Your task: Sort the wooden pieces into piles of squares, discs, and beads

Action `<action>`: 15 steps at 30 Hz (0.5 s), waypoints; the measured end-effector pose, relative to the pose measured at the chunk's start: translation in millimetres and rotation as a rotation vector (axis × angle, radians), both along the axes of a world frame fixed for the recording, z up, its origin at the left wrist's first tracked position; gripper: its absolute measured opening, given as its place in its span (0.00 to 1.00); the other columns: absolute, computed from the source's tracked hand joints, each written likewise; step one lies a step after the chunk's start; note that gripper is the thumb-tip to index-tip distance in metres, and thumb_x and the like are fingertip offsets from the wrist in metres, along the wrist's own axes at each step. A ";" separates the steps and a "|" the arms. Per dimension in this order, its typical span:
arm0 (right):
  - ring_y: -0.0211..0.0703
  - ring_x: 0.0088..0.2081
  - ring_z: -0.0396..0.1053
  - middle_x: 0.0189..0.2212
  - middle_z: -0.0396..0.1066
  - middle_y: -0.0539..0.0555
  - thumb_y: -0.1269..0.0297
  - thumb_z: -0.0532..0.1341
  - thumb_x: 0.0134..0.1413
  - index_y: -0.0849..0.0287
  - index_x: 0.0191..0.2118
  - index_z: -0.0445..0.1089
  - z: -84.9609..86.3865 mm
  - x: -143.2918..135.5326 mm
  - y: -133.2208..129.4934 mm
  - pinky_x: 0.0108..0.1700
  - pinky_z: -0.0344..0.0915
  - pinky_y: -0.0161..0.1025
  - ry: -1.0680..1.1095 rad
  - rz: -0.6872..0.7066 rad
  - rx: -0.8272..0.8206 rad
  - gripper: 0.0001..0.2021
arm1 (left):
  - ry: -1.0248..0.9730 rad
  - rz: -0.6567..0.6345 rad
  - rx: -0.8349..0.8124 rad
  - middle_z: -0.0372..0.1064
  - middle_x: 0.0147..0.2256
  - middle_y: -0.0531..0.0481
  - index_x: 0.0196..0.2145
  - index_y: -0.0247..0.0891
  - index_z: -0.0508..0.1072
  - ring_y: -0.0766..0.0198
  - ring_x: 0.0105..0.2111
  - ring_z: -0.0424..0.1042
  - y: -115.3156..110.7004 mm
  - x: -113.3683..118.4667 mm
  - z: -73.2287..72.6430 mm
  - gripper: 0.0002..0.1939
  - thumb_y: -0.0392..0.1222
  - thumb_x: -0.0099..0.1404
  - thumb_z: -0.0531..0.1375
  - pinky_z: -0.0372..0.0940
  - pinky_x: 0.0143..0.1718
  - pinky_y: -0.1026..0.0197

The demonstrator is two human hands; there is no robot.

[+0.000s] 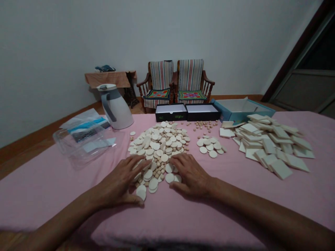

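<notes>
A heap of pale round wooden discs (pixel 159 139) lies in the middle of the pink tablecloth, with small wooden beads (pixel 159 170) showing among the discs at its near side. My left hand (pixel 124 179) rests at the heap's near left edge, fingers spread over some discs and thumb beside a few loose ones. On the near right edge lies my right hand (pixel 190 176), its fingers apart and touching discs. Neither hand grips anything that I can see. To the right of the heap sits a smaller group of discs (pixel 210 145), with scattered beads (pixel 205 124) behind it.
Square wooden tiles (pixel 272 139) are piled at the right, before a blue box (pixel 230 113). Two black boxes (pixel 171 115) stand at the table's far edge. Clear plastic packaging (pixel 78 150) and a white-grey jug (pixel 119 109) are at the left. Two chairs (pixel 162 78) stand beyond.
</notes>
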State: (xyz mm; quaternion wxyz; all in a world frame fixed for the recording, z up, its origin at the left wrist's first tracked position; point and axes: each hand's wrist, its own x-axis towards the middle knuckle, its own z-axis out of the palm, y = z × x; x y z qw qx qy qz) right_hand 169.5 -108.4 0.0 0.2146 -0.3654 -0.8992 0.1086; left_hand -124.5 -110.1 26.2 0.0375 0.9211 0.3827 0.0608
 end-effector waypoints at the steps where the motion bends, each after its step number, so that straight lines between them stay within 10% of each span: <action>1: 0.52 0.56 0.56 0.56 0.61 0.63 0.54 0.63 0.52 0.62 0.61 0.57 -1.3 -4.8 -3.6 0.58 0.53 0.51 -0.017 0.020 0.005 0.32 | 0.026 -0.002 0.000 0.53 0.63 0.35 0.67 0.45 0.48 0.41 0.61 0.55 -5.2 -3.4 -3.9 0.55 0.68 0.50 0.65 0.57 0.58 0.40; 6: 0.55 0.63 0.48 0.64 0.53 0.65 0.49 0.61 0.54 0.63 0.66 0.49 -6.7 -30.1 -3.4 0.62 0.46 0.54 -0.100 0.030 0.023 0.39 | -0.008 0.041 0.043 0.49 0.65 0.35 0.68 0.44 0.45 0.43 0.62 0.53 -9.3 -1.4 -29.0 0.51 0.63 0.56 0.64 0.56 0.59 0.41; 15: 0.51 0.49 0.59 0.48 0.65 0.59 0.58 0.61 0.58 0.61 0.53 0.62 -3.9 -49.5 3.6 0.50 0.60 0.48 -0.097 -0.081 0.105 0.20 | -0.109 0.087 0.213 0.62 0.55 0.39 0.61 0.39 0.59 0.51 0.53 0.63 4.4 32.2 -35.8 0.30 0.45 0.63 0.60 0.65 0.53 0.50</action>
